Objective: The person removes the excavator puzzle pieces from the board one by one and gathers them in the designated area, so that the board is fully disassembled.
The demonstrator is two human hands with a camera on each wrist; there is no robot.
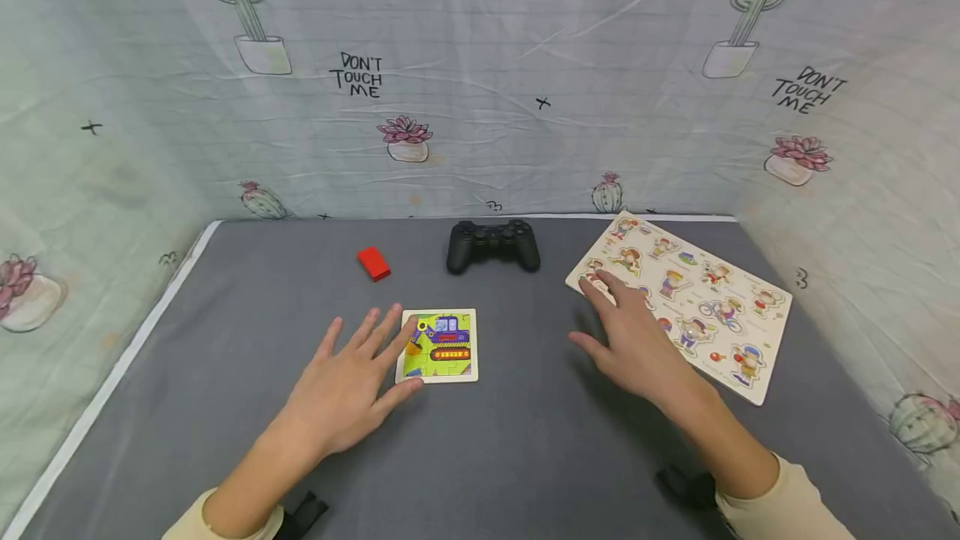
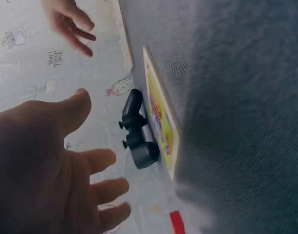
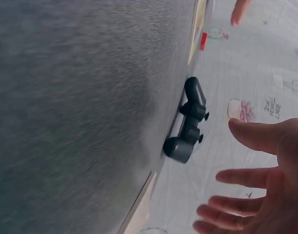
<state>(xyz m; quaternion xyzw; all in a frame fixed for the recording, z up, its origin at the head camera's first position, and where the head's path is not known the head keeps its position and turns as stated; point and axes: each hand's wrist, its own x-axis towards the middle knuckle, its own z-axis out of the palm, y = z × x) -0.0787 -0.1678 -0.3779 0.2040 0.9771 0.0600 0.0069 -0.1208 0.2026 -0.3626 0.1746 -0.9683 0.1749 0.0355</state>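
Observation:
My left hand (image 1: 341,390) hovers with spread fingers at the left side of a small square puzzle (image 1: 450,344) showing a digger on a green ground. In the left wrist view a gap shows between that hand (image 2: 56,161) and the puzzle (image 2: 161,117). My right hand (image 1: 637,336) is held over the near left edge of a large wooden picture board (image 1: 720,294) with several cartoon figures. Its fingers are spread and hold nothing; in the right wrist view the hand (image 3: 261,180) stands clear of the table.
A black game controller (image 1: 492,247) lies at the back middle of the grey table (image 1: 517,457). Left of it is a small red block (image 1: 373,263). A printed cloth (image 1: 480,90) with cactus drawings walls the back and both sides.

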